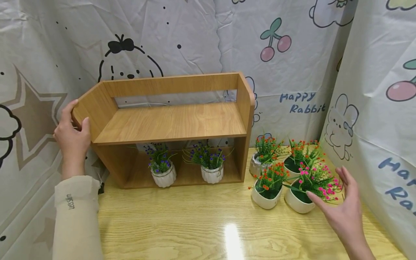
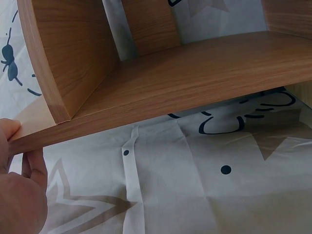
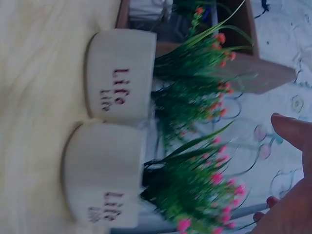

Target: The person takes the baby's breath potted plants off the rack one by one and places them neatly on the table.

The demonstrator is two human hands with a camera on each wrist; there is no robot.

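The head view looks forward and down from the near side, covering the whole wooden shelf and the flowerpots at the right. The left wrist view faces the shelf's left end from close by; both share that end. The right wrist view (turned on its side) looks low and close at two near flowerpots, which the head view shares.

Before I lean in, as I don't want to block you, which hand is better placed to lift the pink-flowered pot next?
Probably the right hand: it holds nothing and is close to the pink-flowered pot. The left hand grips the left end of the shelf, away from that pot.
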